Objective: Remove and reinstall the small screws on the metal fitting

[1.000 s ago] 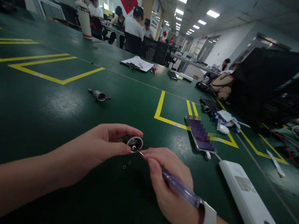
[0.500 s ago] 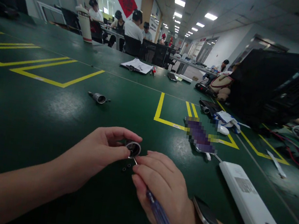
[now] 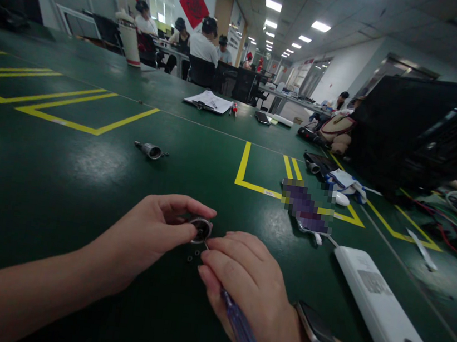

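Between thumb and fingers, my left hand (image 3: pixel 153 228) grips a round metal cup-shaped part (image 3: pixel 200 231), its open mouth tilted toward me. My right hand (image 3: pixel 245 268) is closed around a screwdriver (image 3: pixel 242 330) with a translucent purple-blue handle. The thin shaft points at the lower rim of the metal part; whether its tip touches is hidden by my fingers. Just below, small dark rings or nuts (image 3: pixel 189 258) lie on the green table (image 3: pixel 142 316). Farther off to the left rests a similar metal part (image 3: pixel 152 151) on its side.
A white power bank (image 3: pixel 390 315) lies at right, cabled to a phone (image 3: pixel 303 206). Behind are a white mouse (image 3: pixel 340 198), a cloth (image 3: pixel 347 182), a clipboard (image 3: pixel 209 101) and a cup (image 3: pixel 128 40). A large black object (image 3: pixel 422 135) stands at right. Several people sit at far tables.
The metal part has turned slightly and shifted a little left in my left hand. My right hand and the screwdriver have moved slightly left.
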A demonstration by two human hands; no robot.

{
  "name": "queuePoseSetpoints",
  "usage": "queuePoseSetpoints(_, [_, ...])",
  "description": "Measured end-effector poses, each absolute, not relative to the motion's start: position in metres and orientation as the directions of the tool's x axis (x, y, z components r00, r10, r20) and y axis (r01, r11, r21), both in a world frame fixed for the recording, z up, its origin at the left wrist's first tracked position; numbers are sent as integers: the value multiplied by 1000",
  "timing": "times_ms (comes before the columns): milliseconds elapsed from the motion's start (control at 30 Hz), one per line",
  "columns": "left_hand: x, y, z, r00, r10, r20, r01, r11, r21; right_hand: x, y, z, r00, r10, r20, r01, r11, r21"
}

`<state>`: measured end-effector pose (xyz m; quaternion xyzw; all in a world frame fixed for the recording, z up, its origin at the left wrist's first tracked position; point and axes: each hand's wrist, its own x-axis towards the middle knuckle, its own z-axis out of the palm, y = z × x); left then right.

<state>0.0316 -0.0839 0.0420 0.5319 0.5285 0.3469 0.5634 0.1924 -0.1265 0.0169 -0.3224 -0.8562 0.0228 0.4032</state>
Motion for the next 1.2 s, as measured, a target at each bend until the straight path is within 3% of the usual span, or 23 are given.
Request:
queuePoseSetpoints(533, [33, -83, 43, 179, 951, -251, 173, 221, 960, 191, -128, 21, -475, 600, 644, 552, 773, -313])
queuePoseSetpoints(867, [32, -81, 38, 182, 958, -223, 141, 199, 970, 185, -135, 17, -479, 617, 624, 641, 732, -232])
queuePoseSetpoints(1200, [33, -79, 36, 194, 955, -225, 126, 203, 971, 189, -131, 18, -499, 618, 608, 596, 754, -276])
